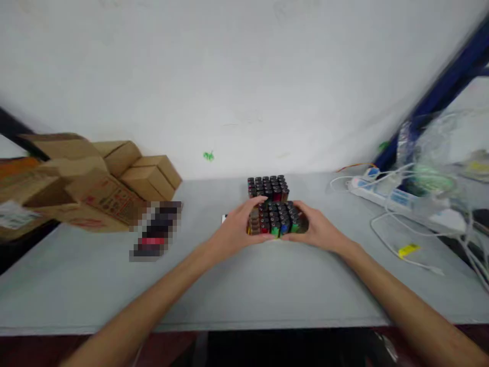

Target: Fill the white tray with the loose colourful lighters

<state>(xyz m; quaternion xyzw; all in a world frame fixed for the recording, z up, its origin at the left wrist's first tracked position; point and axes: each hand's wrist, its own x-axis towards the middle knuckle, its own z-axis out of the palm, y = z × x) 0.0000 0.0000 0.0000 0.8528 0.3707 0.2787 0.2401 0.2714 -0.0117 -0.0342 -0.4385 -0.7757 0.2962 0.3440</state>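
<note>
A block of small upright cylinders [280,216], which look like batteries, stands in rows near the middle of the table. Black tops show, with red, green and blue sides at the front and brown ones at the left. My left hand [236,228] is curved around the block's left side, thumb along the front and fingers toward the back. On the right side, my right hand [321,230] wraps it the same way. Directly behind is a second block of similar batteries [269,184], dark with some red sides. A white edge of something shows beside my left hand.
Cardboard boxes [148,176], one open, are at the left on the grey table [267,285]. A pixelated dark and red item [155,232] lies before them. At the right are a white power strip [401,200], loose cables and clear plastic. A wall rises behind.
</note>
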